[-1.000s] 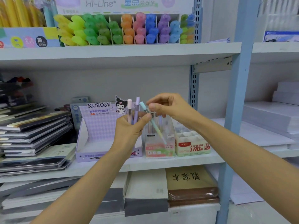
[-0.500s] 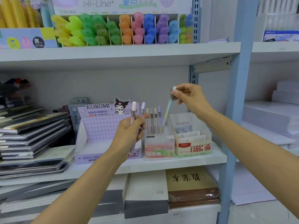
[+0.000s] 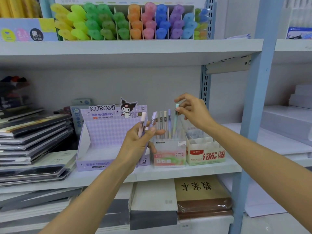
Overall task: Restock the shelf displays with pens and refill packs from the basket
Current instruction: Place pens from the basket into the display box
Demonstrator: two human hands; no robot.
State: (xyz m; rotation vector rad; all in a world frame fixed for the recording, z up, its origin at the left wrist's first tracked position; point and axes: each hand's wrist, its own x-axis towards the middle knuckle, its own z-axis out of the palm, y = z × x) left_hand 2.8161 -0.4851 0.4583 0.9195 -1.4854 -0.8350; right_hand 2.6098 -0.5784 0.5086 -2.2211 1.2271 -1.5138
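Near the middle of the frame the left hand (image 3: 136,146) is gripping two slim tubes upright. Its fingers are curling round their lower halves and the thumb is lying across the front. A pink tube (image 3: 143,121) is on the left with a purple tube (image 3: 153,119) just beside it, and their capped ends are sticking up above the fist.

To the right and a little higher, the right hand (image 3: 194,112) is pinching the top cap of a mint-green tube (image 3: 176,122) between thumb and fingertip, with the index finger lifting clear above. That tube is standing nearly upright, its lower end down inside the clear display box (image 3: 169,156) marked FRUIT SODA. It is at the right end of a row of other tubes (image 3: 163,124) standing in the same box.

The box is sitting on the middle shelf (image 3: 168,173), between a purple Kuromi display box (image 3: 104,132) on its left and a cream box (image 3: 205,155) with red lettering on its right, each close against the next. The left hand is hovering in front of the place where the Kuromi box meets the clear one.

Along the top of the frame, rows of coloured highlighters (image 3: 128,22) are filling a rack on the upper shelf. At the left edge a stack of notebooks (image 3: 33,132) is lying in a slumped pile, and a pale blue post (image 3: 249,115) is running down the right side.
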